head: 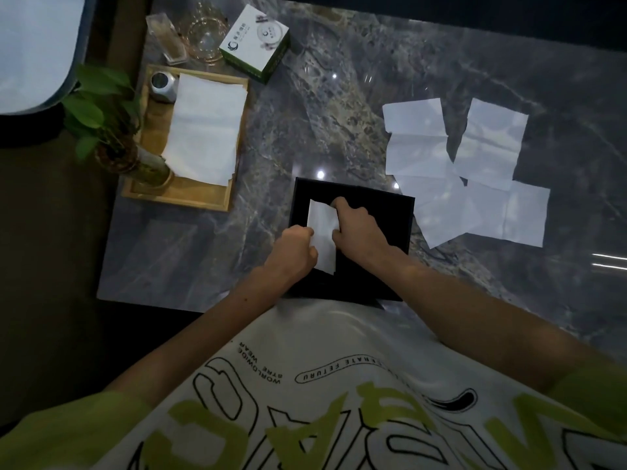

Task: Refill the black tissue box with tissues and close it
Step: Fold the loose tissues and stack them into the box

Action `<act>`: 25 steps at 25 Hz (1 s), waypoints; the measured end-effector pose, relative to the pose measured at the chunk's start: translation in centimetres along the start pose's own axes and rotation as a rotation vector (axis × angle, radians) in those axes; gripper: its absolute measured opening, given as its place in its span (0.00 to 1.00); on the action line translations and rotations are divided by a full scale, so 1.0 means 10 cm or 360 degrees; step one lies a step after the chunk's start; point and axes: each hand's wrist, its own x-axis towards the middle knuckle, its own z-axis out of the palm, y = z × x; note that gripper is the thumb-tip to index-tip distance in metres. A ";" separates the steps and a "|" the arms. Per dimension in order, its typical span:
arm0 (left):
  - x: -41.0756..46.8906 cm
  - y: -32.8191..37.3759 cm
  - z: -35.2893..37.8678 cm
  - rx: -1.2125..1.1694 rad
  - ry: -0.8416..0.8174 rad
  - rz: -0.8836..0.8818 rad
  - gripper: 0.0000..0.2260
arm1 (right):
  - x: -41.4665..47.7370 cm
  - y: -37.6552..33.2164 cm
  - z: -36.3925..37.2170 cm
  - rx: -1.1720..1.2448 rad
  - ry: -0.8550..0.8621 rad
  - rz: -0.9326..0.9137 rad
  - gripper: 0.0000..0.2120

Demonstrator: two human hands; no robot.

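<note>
The black tissue box sits at the near edge of the marble table, right in front of me. A white tissue stands up out of its top. My left hand pinches the tissue's left edge with curled fingers. On the right side, my right hand grips the tissue and rests on the box top. Several loose white tissues lie spread flat on the table to the right of the box.
A wooden tray at the left holds a white tissue stack, a small metal tin and a potted plant. Behind it stand a glass cup and a green-and-white carton.
</note>
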 end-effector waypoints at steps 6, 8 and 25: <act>0.11 0.00 0.02 0.0059 -0.0215 -0.0096 0.09 | 0.14 -0.06 -0.01 -0.0333 -0.0112 0.0044 0.22; 0.13 0.00 0.03 0.0085 -0.0271 -0.0119 0.09 | 0.17 -0.06 -0.02 -0.0380 -0.0146 0.0058 0.24; 0.10 0.06 0.13 0.0252 -0.0437 -0.0086 0.24 | -0.05 0.24 0.06 0.0269 0.0222 -0.0123 0.16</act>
